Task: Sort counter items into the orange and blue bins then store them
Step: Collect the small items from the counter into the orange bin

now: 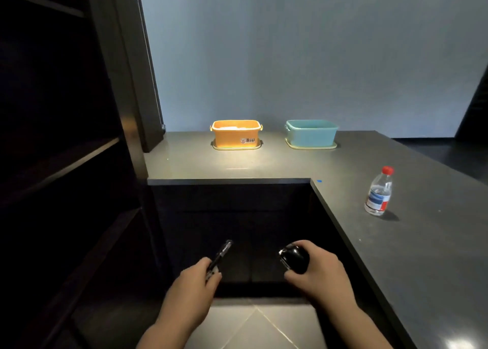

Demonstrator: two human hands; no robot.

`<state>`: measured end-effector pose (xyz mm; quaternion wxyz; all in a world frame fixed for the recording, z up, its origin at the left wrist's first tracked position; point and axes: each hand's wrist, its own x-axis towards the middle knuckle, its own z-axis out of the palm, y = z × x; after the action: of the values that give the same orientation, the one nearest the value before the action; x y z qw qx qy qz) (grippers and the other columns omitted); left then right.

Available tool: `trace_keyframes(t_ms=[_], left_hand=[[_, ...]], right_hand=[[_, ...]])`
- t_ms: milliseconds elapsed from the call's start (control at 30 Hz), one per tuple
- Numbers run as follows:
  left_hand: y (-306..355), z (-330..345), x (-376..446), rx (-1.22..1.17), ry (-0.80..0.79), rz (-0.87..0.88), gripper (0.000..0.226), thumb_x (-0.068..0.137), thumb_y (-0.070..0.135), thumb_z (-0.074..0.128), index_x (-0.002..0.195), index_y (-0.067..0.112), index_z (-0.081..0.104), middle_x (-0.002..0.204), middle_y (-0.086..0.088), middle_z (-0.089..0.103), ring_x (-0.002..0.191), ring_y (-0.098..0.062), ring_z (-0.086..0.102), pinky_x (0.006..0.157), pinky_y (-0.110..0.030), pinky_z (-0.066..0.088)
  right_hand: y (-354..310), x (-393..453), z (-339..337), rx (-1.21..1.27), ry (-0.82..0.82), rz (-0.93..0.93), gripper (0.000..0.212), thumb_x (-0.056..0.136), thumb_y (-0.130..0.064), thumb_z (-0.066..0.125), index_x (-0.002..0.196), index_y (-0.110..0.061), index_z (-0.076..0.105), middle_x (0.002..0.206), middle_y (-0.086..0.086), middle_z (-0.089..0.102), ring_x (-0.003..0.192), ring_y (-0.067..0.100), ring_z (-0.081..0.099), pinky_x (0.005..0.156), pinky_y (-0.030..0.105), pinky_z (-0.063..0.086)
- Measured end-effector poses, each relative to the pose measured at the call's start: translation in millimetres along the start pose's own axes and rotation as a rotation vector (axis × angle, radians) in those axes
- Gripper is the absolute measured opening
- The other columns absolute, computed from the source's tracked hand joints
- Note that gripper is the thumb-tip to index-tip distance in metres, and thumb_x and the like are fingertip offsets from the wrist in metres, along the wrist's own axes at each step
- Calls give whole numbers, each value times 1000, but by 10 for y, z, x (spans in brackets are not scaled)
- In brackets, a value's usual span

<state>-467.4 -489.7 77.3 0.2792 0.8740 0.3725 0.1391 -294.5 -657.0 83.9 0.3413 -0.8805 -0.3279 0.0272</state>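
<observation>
Head-camera view over an L-shaped dark grey stone counter [264, 161], with two hands held low in front of it, above the dark cabinet fronts and pale floor tiles.

Bins (2): one orange rectangular plastic bin [235, 134] with a small "Bear" label on its front wall, and one light blue rectangular plastic bin [311, 134]. Both stand upright at the back of the counter against the pale wall, well apart from each other, the orange one to the left. Each sits on a flat pale tray or lid (2 in all). Something pale shows inside the orange bin; what it is cannot be told. The inside of the blue bin is not visible.

Loose counter items (1): one clear plastic water bottle with a red cap and blue-and-red label [379, 191], upright on the right-hand wing of the counter, well apart from both bins. A small blue mark [319, 181] lies at the inner corner of the counter.

Hands (2), each grasping one item: the left hand [196, 280] has its fingers curled round one slim clear-and-black pen [221, 253], whose tip points up and away; the right hand [318, 268] is wrapped round one rounded glossy black object [294, 257], perhaps a computer mouse. Both items are off the counter, in front of the bins.
</observation>
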Motion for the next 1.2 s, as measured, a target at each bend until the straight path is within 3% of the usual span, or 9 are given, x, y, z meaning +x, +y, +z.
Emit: trace_keyframes(t_ms=[267, 500, 633, 800, 933, 1033, 1200], left_hand=[[-379, 207, 1389, -23, -59, -100, 18, 90, 42, 52, 78, 29, 51, 73, 4, 62, 65, -5, 58, 59, -22, 43], [-542, -32, 3028, -77, -57, -72, 12, 89, 41, 56, 81, 33, 53, 74, 5, 63, 69, -4, 61, 66, -23, 48], [-541, -180, 3816, -81, -44, -47, 11, 90, 40, 55, 82, 32, 53, 79, 5, 62, 75, -7, 61, 72, -26, 49], [-453, -75, 4504, -69, -98, -3, 11, 89, 41, 54, 84, 32, 53, 81, 4, 62, 79, -9, 60, 74, -24, 48], [-424, 102, 5055, -46, -97, 13, 13, 93, 40, 48, 86, 29, 52, 83, 4, 61, 84, -13, 59, 77, -27, 46], [-348, 214, 5488, -26, -110, 5, 14, 93, 37, 50, 82, 28, 50, 79, 4, 59, 82, -15, 59, 74, -28, 45], [21, 256, 6354, 19, 19, -23, 18, 93, 38, 50, 81, 24, 49, 71, 5, 53, 67, -12, 49, 54, -24, 34]], right_hand=[[-60, 1355, 564, -14, -70, -19, 43, 57, -39, 64, 99, -46, 57, 83, -25, 64, 79, -5, 60, 64, 10, 44], [-285, 2672, 945, -2, -65, 47, 43, 58, -39, 65, 99, -46, 57, 89, -19, 65, 85, 0, 61, 75, 15, 49], [-366, 3305, 1052, 83, -15, 126, 42, 56, -37, 67, 93, -52, 54, 86, -22, 63, 81, -5, 59, 71, 9, 44], [-177, 3845, 1151, 68, -33, 231, 44, 56, -38, 67, 96, -50, 53, 88, -20, 63, 82, -1, 59, 67, 10, 43], [-53, 4479, 1255, 72, 18, 191, 39, 59, -34, 69, 93, -47, 57, 81, -20, 63, 75, -2, 58, 58, 8, 42], [34, 5040, 1338, 79, 24, 131, 39, 58, -33, 68, 94, -45, 58, 79, -20, 63, 72, -2, 59, 57, 9, 41], [227, 6102, 1330, 42, 40, 81, 37, 57, -38, 63, 94, -41, 59, 77, -15, 63, 72, 8, 58, 58, 18, 41]])
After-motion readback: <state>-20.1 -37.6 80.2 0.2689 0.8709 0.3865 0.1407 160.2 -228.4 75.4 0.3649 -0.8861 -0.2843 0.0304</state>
